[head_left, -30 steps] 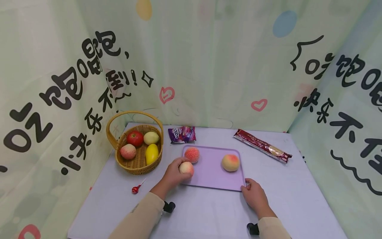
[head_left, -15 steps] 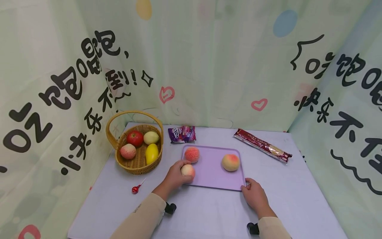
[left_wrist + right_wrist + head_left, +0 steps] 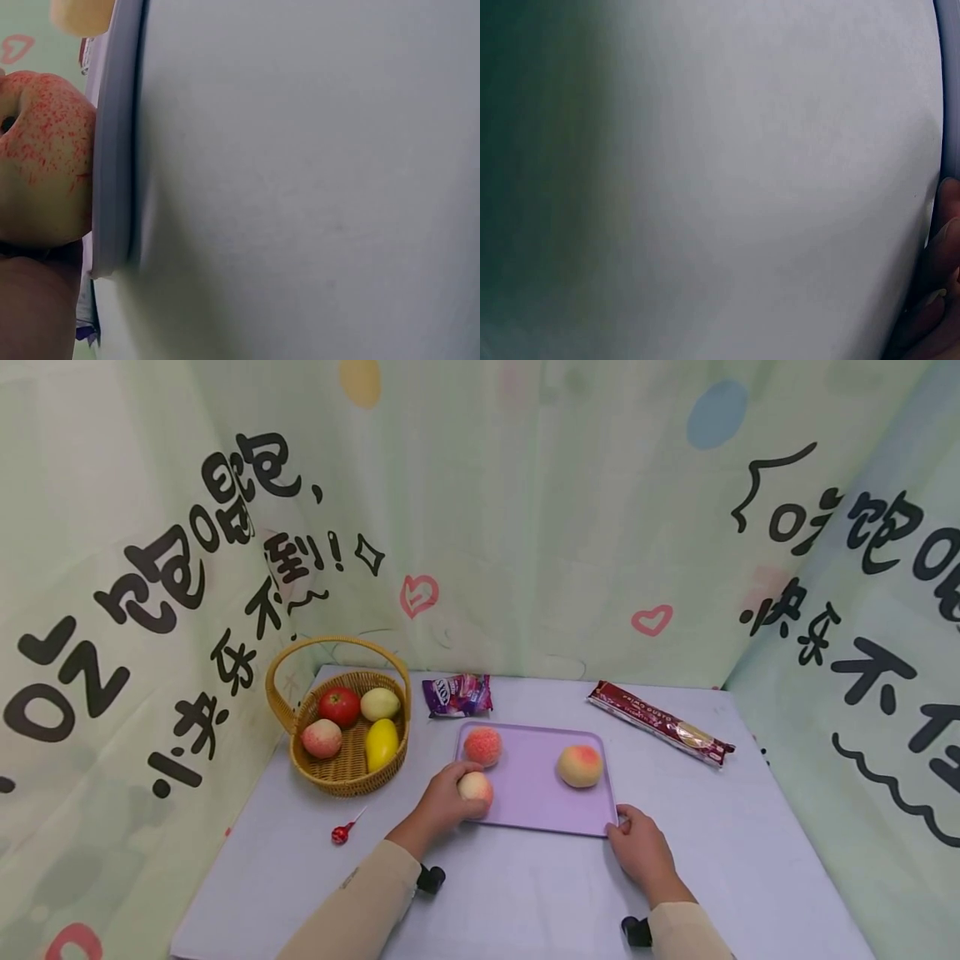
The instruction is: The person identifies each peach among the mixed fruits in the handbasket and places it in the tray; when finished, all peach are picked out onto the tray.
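Note:
A pale pink peach [image 3: 476,790] is gripped by my left hand [image 3: 442,800] at the front left corner of the purple tray [image 3: 532,785]. In the left wrist view the speckled peach [image 3: 49,161] is against the tray's rim [image 3: 116,150], with part of the hand [image 3: 37,307] below it. My right hand [image 3: 643,852] pinches the tray's front right corner; its curled fingers [image 3: 934,262] show at the edge of the right wrist view. On the tray lie a red peach [image 3: 483,747] at the back left and a yellow-red peach [image 3: 580,766] on the right.
Left of the tray stands a wicker basket [image 3: 347,783] holding a tomato, a peach and other produce. A lollipop [image 3: 341,834] lies in front of it. Behind the tray is a purple snack packet [image 3: 457,696], and a long maroon packet [image 3: 660,723] lies at the back right.
My left hand has shifted slightly right with the peach, a little further over the tray. The right hand has stayed at the tray's corner.

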Demonstrator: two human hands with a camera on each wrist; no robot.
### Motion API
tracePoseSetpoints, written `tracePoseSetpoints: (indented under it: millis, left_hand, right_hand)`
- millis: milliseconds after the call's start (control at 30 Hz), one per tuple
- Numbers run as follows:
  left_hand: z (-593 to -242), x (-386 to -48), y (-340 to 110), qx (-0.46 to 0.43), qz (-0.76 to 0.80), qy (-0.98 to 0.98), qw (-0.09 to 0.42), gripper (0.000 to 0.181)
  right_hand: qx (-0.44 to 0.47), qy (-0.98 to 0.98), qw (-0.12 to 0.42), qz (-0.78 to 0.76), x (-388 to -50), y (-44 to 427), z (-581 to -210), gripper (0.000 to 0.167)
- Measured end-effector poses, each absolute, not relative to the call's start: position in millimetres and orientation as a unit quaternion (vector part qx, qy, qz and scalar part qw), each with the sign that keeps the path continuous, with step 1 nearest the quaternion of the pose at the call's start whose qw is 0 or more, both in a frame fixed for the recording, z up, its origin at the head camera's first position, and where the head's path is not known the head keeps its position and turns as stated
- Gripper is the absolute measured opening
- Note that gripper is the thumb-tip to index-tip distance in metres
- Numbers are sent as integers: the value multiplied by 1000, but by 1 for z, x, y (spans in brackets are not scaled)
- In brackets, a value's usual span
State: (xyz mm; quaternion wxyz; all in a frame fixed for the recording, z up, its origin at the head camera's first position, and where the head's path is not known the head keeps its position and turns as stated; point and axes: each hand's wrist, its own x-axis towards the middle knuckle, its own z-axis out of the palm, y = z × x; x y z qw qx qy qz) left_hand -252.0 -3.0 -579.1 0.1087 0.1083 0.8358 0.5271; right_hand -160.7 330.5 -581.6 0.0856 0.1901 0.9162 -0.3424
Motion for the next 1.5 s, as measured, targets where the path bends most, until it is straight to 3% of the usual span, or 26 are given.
tracePoseSetpoints:
  millis: [267, 1067, 1500]
  left_hand:
    - [-576, -255, -4, 111, 505, 845, 135, 67]
    - [-509, -265, -45, 210, 417, 882, 68, 69]
    - [-467, -277, -87, 187, 395, 899, 29, 70]
  right_hand:
    - [188, 916, 84, -344, -160, 331, -585, 54]
    - [181, 919, 81, -340, -161, 333, -584, 54]
    - [181, 918, 87, -341, -162, 334, -585, 55]
